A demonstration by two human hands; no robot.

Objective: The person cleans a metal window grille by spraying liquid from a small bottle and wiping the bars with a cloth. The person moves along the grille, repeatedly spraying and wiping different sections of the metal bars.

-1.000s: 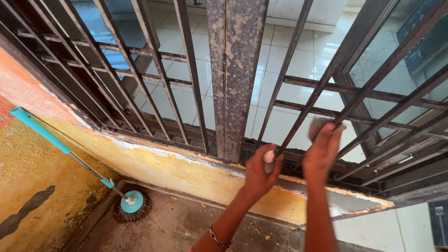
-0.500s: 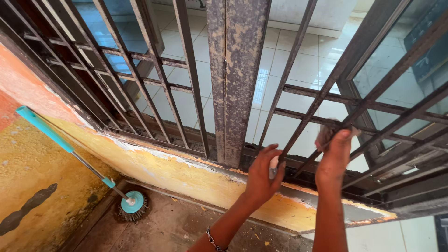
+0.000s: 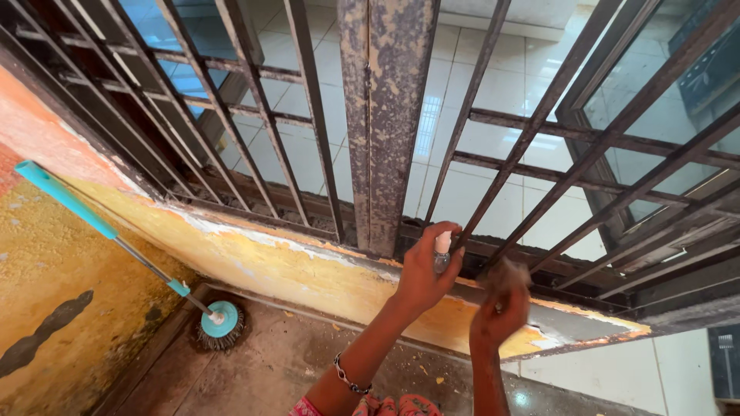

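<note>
While the left hand (image 3: 424, 273) grips a small white spray bottle (image 3: 442, 248), the right hand (image 3: 501, 308) clutches a blurred brownish cloth (image 3: 509, 273).

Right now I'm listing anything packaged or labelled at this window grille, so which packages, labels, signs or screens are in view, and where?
Small spray bottle, white top and dark lower part: held in the left hand against the grille's lower bars; no label can be made out on it.
No other package, label, sign or screen in view.
</note>
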